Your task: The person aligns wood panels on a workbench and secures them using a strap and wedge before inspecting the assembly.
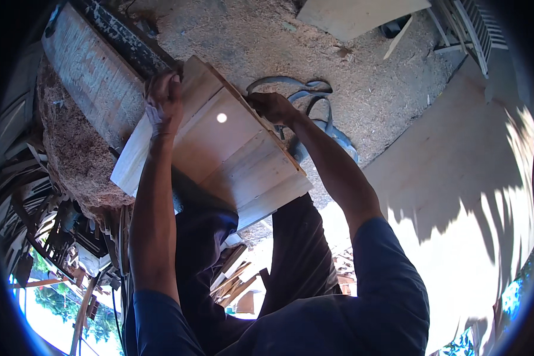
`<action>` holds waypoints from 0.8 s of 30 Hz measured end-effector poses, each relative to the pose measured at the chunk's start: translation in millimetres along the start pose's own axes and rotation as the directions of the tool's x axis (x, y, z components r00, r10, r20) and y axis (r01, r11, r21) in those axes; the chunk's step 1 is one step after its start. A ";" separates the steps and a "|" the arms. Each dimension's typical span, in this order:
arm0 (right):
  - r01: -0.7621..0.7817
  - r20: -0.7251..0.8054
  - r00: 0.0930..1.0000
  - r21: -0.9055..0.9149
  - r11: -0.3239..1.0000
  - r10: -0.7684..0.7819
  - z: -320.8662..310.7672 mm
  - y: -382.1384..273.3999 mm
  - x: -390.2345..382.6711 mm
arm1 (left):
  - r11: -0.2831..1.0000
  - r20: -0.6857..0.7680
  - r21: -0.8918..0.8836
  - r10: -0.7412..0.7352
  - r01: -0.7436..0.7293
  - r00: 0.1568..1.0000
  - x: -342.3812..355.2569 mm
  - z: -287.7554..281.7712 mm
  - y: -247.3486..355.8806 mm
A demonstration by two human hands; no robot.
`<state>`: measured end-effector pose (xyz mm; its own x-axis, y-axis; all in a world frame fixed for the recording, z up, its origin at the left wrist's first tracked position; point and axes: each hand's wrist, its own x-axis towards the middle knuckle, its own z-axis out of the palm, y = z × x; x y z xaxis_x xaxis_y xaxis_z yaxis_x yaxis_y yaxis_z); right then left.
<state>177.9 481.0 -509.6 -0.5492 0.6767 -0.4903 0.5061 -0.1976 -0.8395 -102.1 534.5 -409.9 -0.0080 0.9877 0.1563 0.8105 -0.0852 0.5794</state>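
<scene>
Sawdusty floor spread right of the bench. Beside it, the panel, its boards already edge to edge, seemed not yet set down. The left hand clasped its upper-left edge; the right hand curled at its right edge, hold unclear.

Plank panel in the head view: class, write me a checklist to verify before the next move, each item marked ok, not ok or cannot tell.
1. Left hand closed at the plank panel's upper left edge: ok.
2. Right hand at its right edge: ok.
3. Right fingers firmly gripping: cannot tell, too dark.
4. Floor uncluttered: not ok; a looped band lies there.
</scene>
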 end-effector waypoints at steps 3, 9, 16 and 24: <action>-0.074 -0.093 0.993 -0.013 0.997 0.073 7.7 13.7 -54.2 | 0.974 -0.025 0.204 0.107 -0.099 0.994 -6.6 13.5 -13.8; 0.027 -0.308 0.951 0.216 0.976 0.042 39.7 46.4 -167.2 | 0.972 0.056 0.231 -0.065 0.050 0.996 -12.4 29.2 -11.5; -0.057 -0.457 0.880 0.169 0.984 0.129 121.0 56.2 -255.3 | 0.955 -0.003 0.294 0.050 -0.047 0.999 -8.3 28.5 -36.7; -0.276 -0.451 0.870 -0.112 0.955 0.198 147.0 -8.2 -304.4 | 0.971 -0.079 0.230 0.082 -0.061 0.993 -9.1 33.1 -18.7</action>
<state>243.2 172.4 -387.9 -0.0775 0.8696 -0.4876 0.7091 -0.2957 -0.6401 -97.8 531.4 -448.7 0.0118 0.9639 0.2661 0.9225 -0.1132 0.3690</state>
